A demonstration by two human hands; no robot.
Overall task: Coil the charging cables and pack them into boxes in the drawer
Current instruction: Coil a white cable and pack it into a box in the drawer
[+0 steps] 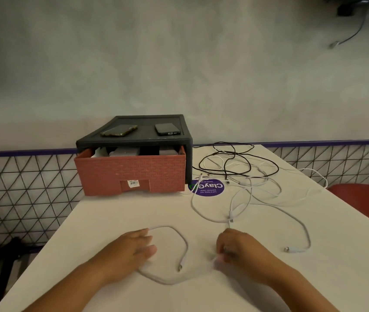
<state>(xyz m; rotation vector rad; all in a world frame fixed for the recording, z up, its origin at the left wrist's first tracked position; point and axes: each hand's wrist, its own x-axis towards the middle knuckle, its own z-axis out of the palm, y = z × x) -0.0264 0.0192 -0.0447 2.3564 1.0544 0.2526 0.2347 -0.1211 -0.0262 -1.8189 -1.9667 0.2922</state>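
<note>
At the near end of the table (pixel 134 212), our left hand (pixel 131 248) lies flat, fingers straight, pressing a white cable (pixel 187 247), and our right hand (pixel 237 251) pinches it with curled fingers; only one loose loop lies between them, so we judge coiling barely begun. The tangle (pixel 235 163) of black and white leads lies unsorted beside the open drawer (pixel 131 174), boxes (pixel 125 152) showing inside. Bare top between hands and drawer gives room; the left edge runs close by our left forearm, so slack should stay inboard.
</note>
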